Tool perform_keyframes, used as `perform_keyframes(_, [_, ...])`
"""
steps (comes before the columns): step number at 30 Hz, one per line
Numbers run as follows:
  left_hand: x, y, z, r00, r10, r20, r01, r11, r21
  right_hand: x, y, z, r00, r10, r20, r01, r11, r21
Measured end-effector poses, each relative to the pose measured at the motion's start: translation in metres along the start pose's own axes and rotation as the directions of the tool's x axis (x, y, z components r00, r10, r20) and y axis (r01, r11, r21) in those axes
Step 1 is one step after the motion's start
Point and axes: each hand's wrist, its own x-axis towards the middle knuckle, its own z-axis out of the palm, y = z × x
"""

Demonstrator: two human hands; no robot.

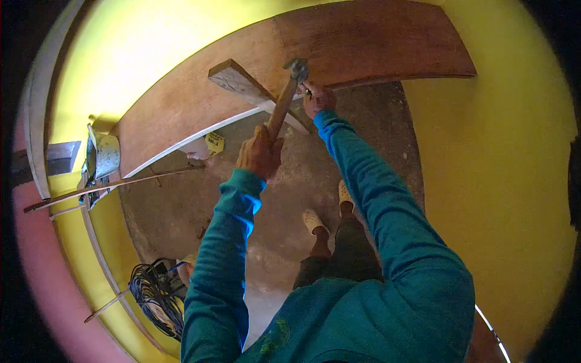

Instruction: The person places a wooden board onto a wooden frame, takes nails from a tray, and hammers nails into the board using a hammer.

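Observation:
My left hand [260,151] is wrapped around the wooden handle of a claw hammer [281,109]. The hammer's metal head is up by the front edge of a long reddish-brown wooden board [369,45]. Beside that head, my right hand [319,100] is closed in a pinch at the board's edge; whatever small thing its fingers hold is too hidden to name. A short wooden plank [239,78] lies slanting across the board, and the hammer handle crosses in front of it.
A bucket [106,154] is by the yellow wall at the left, near a long thin wooden strip [115,187]. Coiled black cable [154,296] sits at the lower left. A yellow-labelled container [213,143] stands under the board. My feet in pale clogs [313,221] are on the concrete floor [272,199].

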Motion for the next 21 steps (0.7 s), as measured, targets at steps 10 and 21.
perform_keyframes(10, [-0.004, -0.013, 0.009, 0.996, -0.002, -0.09, -0.011, 0.99, -0.138, -0.006, -0.03, -0.018, 0.992, 0.073, 0.1, -0.065, 0.994, -0.089])
perform_keyframes(21, [-0.037, -0.014, -0.022, 0.997, 0.004, -0.08, -0.009, 0.998, -0.065, 0.038, -0.028, -0.087, 0.986, -0.07, 0.154, 0.109, 0.96, -0.258])
